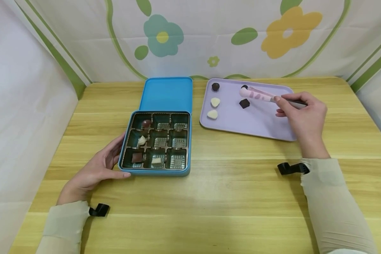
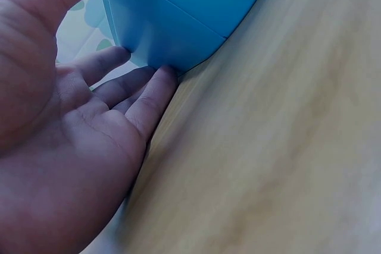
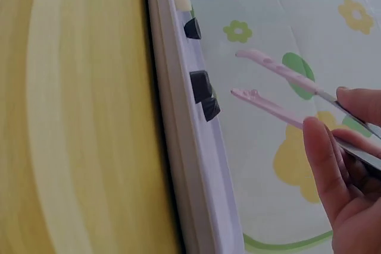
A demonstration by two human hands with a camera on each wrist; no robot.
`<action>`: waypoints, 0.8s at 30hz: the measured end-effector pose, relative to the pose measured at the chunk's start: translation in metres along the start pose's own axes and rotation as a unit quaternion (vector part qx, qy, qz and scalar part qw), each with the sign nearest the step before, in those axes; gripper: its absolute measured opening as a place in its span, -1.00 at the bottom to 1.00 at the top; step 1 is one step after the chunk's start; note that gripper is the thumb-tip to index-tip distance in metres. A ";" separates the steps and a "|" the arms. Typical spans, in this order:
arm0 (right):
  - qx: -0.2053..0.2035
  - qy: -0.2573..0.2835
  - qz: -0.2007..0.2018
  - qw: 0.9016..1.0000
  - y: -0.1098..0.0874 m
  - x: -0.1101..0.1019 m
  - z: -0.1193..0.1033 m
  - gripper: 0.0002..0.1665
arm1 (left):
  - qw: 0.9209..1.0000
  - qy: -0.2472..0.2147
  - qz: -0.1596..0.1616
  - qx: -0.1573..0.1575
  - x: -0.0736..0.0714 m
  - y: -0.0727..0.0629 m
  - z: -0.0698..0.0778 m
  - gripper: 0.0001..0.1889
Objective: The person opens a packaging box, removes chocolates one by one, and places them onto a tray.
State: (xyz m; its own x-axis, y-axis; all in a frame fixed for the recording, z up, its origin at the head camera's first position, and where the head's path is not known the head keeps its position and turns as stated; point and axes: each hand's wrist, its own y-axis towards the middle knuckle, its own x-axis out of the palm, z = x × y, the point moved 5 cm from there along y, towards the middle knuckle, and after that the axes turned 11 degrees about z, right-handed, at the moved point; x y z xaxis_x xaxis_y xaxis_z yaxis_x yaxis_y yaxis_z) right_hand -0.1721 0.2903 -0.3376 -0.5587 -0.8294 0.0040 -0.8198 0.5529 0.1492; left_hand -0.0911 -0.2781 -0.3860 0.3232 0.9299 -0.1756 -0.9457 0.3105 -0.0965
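My right hand [image 1: 308, 116] grips a pair of tongs [image 3: 280, 108] with pink tips above the lilac tray [image 1: 266, 128]. The tips stand apart with nothing between them, over a dark chocolate [image 1: 245, 86] partly hidden in the head view. A dark square chocolate [image 1: 244, 103] lies just in front of it. My left hand [image 1: 98, 167] touches the near left corner of a blue tin [image 1: 165, 173], fingers on its side and thumb along the front. In the tin's divided insert sit a round brown chocolate [image 1: 146, 123], a white one [image 1: 141, 140], a brown square [image 1: 137, 157] and a white square [image 1: 157, 162].
Along the tray's left side lie a dark round chocolate [image 1: 215, 86] and two white ones, one farther [image 1: 215, 102] and one nearer white chocolate [image 1: 212, 114]. The tin's blue lid [image 1: 167, 93] lies behind it. A flowered curtain [image 1: 203, 42] borders the wooden table [image 1: 209, 204].
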 end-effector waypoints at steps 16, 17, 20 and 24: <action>-0.126 -0.128 -0.092 0.979 -0.029 0.038 -0.015 -0.60 | 1.000 0.007 0.001 -0.004 0.000 0.000 -0.001 0.27; -0.131 -0.132 -0.093 0.978 -0.030 0.039 -0.015 -0.61 | 1.000 0.007 0.002 -0.003 0.000 0.000 -0.001 0.27; -0.132 -0.120 -0.104 0.978 -0.035 0.045 -0.015 -0.62 | 1.000 0.005 0.002 -0.003 0.000 0.000 -0.001 0.27; -0.129 -0.095 -0.126 0.979 -0.044 0.054 -0.016 -0.65 | 1.000 0.001 0.001 -0.005 0.000 0.000 0.000 0.26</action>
State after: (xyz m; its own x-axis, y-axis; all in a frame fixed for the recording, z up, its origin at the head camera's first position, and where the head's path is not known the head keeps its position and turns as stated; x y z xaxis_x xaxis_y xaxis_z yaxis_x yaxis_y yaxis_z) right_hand -0.1643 0.2195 -0.3282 -0.3772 -0.8929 -0.2457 -0.8890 0.2747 0.3662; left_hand -0.0912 -0.2784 -0.3861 0.3212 0.9304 -0.1769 -0.9460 0.3064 -0.1061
